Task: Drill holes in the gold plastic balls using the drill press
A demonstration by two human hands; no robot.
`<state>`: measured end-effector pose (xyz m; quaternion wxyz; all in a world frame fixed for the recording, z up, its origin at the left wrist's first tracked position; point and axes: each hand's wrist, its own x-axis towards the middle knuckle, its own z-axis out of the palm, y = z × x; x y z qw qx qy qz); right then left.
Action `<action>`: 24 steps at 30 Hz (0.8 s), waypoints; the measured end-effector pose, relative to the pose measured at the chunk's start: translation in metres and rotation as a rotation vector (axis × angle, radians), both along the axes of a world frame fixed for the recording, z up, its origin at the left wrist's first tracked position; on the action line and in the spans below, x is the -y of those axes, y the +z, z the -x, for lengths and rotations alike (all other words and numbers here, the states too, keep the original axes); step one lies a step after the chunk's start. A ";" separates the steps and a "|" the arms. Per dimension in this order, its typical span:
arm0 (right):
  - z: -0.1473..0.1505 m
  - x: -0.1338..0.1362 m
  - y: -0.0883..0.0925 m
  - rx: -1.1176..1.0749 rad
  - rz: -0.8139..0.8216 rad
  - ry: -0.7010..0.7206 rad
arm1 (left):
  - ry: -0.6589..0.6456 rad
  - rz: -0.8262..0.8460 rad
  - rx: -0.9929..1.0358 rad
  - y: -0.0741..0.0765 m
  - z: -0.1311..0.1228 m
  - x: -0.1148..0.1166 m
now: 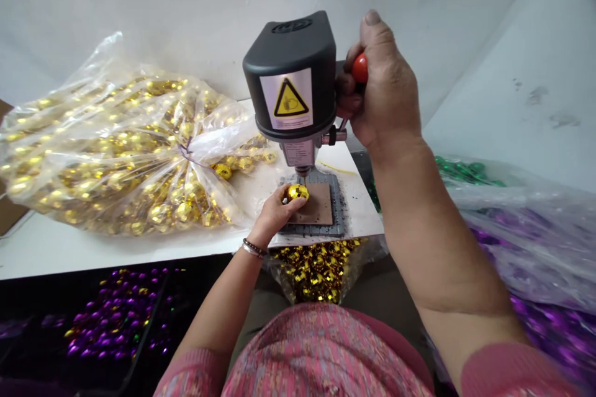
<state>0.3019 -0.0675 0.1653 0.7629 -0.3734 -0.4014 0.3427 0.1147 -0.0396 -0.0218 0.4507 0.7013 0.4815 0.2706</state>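
left hand [274, 214]: gold ball [298, 192] over pad edge [313, 211] | right hand [384, 84]: red knob [359, 68]

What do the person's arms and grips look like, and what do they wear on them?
Both grips are bare hands with no gloves: the left hand and the right hand. Pink sleeves cover the upper arms, with a ribbed left sleeve and a right sleeve. The left wrist wears a dark beaded bracelet and a silvery bangle.
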 end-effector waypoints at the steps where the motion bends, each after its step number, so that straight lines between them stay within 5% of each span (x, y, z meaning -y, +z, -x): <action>1: -0.001 0.001 -0.001 0.002 -0.009 0.004 | -0.014 -0.032 -0.040 0.002 -0.002 0.001; 10: -0.006 -0.003 -0.005 0.022 -0.013 0.062 | -0.094 -0.090 -0.292 0.015 -0.016 0.009; 16: -0.004 0.002 -0.009 0.095 -0.049 0.022 | -0.100 -0.082 -0.268 0.010 -0.015 0.008; 24: 0.006 0.045 -0.058 0.338 -0.247 -0.130 | -0.115 -0.101 -0.245 -0.001 -0.013 0.006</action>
